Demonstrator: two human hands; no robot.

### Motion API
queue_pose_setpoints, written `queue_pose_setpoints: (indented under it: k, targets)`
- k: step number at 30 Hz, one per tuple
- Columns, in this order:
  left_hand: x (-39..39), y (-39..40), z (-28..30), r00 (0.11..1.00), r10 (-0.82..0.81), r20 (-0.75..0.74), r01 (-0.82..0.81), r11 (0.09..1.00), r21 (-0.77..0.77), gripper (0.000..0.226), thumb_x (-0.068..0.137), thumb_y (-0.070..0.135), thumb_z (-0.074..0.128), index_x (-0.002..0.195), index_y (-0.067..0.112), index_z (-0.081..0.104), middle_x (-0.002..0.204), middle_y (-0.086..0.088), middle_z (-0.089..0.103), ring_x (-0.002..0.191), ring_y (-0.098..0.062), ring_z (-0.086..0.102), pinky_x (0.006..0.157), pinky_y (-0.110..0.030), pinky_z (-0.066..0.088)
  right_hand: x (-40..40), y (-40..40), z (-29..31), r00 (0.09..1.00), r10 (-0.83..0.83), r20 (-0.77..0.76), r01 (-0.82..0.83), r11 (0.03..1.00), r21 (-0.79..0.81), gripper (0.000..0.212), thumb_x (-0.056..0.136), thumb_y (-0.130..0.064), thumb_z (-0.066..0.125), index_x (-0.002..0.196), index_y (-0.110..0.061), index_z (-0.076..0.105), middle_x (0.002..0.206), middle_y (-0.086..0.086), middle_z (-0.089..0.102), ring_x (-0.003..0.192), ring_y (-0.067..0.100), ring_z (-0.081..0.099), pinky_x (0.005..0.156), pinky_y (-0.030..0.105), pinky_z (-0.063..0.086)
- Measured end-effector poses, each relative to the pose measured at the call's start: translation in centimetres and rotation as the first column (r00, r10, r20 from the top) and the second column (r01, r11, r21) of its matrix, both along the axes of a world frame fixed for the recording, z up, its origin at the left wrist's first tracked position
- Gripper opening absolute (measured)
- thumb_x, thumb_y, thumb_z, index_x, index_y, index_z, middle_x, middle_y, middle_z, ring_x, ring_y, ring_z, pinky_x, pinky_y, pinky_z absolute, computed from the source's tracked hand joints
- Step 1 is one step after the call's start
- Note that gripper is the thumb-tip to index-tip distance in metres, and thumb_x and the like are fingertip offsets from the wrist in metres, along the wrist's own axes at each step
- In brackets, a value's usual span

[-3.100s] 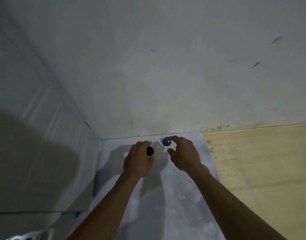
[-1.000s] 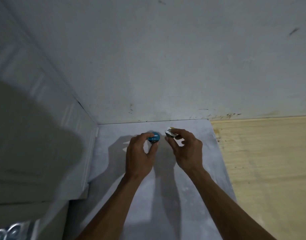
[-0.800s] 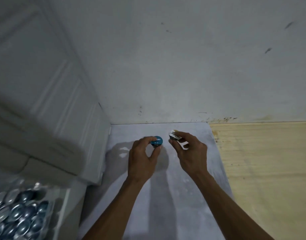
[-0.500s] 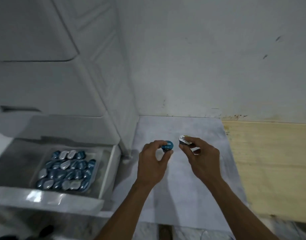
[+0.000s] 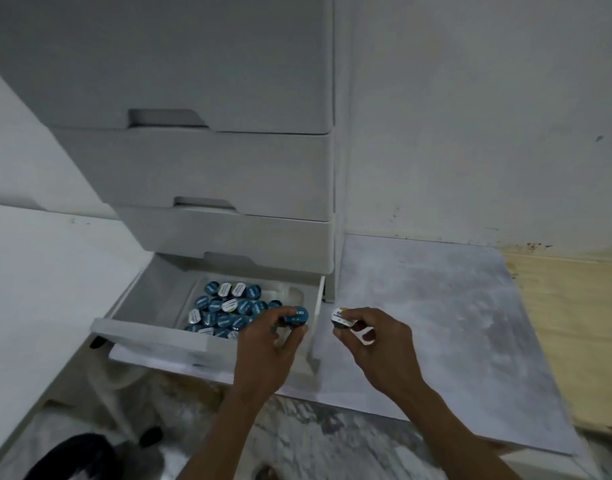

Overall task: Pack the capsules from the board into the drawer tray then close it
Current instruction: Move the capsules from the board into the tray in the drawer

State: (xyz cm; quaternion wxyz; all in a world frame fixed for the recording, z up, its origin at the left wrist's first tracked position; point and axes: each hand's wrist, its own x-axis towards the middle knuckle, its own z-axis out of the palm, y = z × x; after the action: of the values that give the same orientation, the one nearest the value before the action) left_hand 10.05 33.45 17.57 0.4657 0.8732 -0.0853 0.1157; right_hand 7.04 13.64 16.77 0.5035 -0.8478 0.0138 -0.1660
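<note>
My left hand [image 5: 268, 344] pinches a blue-lidded capsule [image 5: 296, 316] over the right end of the open bottom drawer [image 5: 152, 336]. My right hand [image 5: 377, 344] pinches a white-lidded capsule [image 5: 341, 317] just right of the drawer, above the grey marbled board [image 5: 446, 323]. Inside the drawer a white tray [image 5: 290, 292] holds several blue and white capsules [image 5: 228, 308] packed side by side. No loose capsules show on the board.
A grey drawer cabinet [image 5: 228, 161] stands against the wall with its upper drawers shut. Pale plywood [image 5: 574, 334] lies right of the board. White sheets cover the left, and a dark object [image 5: 72, 455] lies on the stone floor at lower left.
Both hands picked capsules off the board's far end and carried them left and nearer. The view swung left, bringing the open drawer and its filled tray into sight.
</note>
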Motion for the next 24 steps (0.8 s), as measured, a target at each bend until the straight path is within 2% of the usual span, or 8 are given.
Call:
queue_pose_setpoints:
  k: [4, 8, 11, 14, 16, 19, 24]
  targets:
    - [4.2, 6.4, -0.5, 0.997, 0.003, -0.071, 0.003, 0.996, 0.086, 0.022, 0.081, 0.026, 0.077, 0.1, 0.026, 0.067, 0.092, 0.012, 0.069, 0.081, 0.0, 0.065, 0.071, -0.018, 0.053, 3.9, 5.6, 0.3, 1.0, 0.003, -0.001, -0.003, 1.0, 0.013, 0.023, 0.077, -0.017, 0.082, 0.096, -0.025, 0.073, 0.092, -0.016, 0.069, 0.08, 0.002, 0.062, 0.063, 0.009, 0.046]
    - [8.4, 10.7, -1.6, 0.985, -0.065, -0.162, 0.086, 0.988, 0.129, 0.022, 0.08, 0.026, 0.077, 0.099, 0.027, 0.065, 0.089, 0.011, 0.067, 0.079, -0.003, 0.064, 0.073, -0.021, 0.054, 7.6, 10.3, -0.6, 0.997, -0.057, -0.058, 0.056, 0.998, -0.027, 0.022, 0.075, -0.014, 0.082, 0.094, -0.019, 0.074, 0.09, -0.014, 0.068, 0.076, 0.0, 0.062, 0.066, 0.003, 0.045]
    - [11.2, 12.3, -2.7, 0.969, -0.133, -0.206, 0.175, 0.964, 0.199, 0.02, 0.081, 0.025, 0.076, 0.099, 0.022, 0.067, 0.086, 0.014, 0.063, 0.075, 0.0, 0.059, 0.068, -0.012, 0.048, 9.5, 12.5, -2.0, 0.988, -0.102, -0.117, 0.095, 0.993, -0.068, 0.023, 0.076, -0.013, 0.081, 0.097, -0.018, 0.074, 0.095, -0.009, 0.072, 0.073, -0.009, 0.059, 0.069, 0.0, 0.043]
    - [14.1, 12.7, -4.7, 0.952, -0.2, -0.233, 0.246, 0.951, 0.186, 0.022, 0.08, 0.023, 0.077, 0.1, 0.019, 0.069, 0.092, 0.008, 0.068, 0.084, -0.008, 0.063, 0.077, -0.029, 0.056, 11.3, 13.5, -3.7, 0.972, -0.142, -0.189, 0.12, 0.985, -0.123, 0.023, 0.079, -0.015, 0.078, 0.102, -0.018, 0.073, 0.097, -0.003, 0.072, 0.074, -0.003, 0.059, 0.07, -0.001, 0.041]
    - [15.7, 12.3, -5.8, 0.938, -0.239, -0.251, 0.291, 0.936, 0.195, 0.022, 0.079, 0.021, 0.077, 0.099, 0.02, 0.069, 0.096, 0.006, 0.07, 0.086, -0.008, 0.063, 0.081, -0.031, 0.055, 12.5, 13.6, -4.9, 0.96, -0.171, -0.22, 0.137, 0.978, -0.158, 0.023, 0.081, -0.017, 0.076, 0.104, -0.018, 0.072, 0.099, -0.001, 0.072, 0.079, 0.005, 0.063, 0.074, 0.003, 0.044]
    - [18.0, 10.9, -7.3, 0.918, -0.301, -0.259, 0.358, 0.911, 0.206, 0.019, 0.079, 0.019, 0.077, 0.097, 0.021, 0.069, 0.095, 0.007, 0.072, 0.085, -0.007, 0.064, 0.081, -0.029, 0.055, 14.4, 13.2, -6.2, 0.947, -0.202, -0.25, 0.159, 0.97, -0.181, 0.019, 0.084, -0.02, 0.073, 0.102, -0.02, 0.071, 0.1, -0.001, 0.072, 0.084, 0.011, 0.066, 0.081, 0.022, 0.054]
    - [20.5, 9.4, -9.4, 0.894, -0.374, -0.248, 0.435, 0.858, 0.275, 0.023, 0.08, 0.014, 0.073, 0.101, 0.022, 0.069, 0.101, 0.004, 0.07, 0.089, -0.013, 0.063, 0.079, -0.029, 0.054, 16.4, 13.0, -7.5, 0.951, -0.198, -0.238, 0.147, 0.965, -0.216, 0.017, 0.082, -0.011, 0.073, 0.099, -0.014, 0.073, 0.096, 0.003, 0.073, 0.081, 0.014, 0.066, 0.073, 0.006, 0.039]
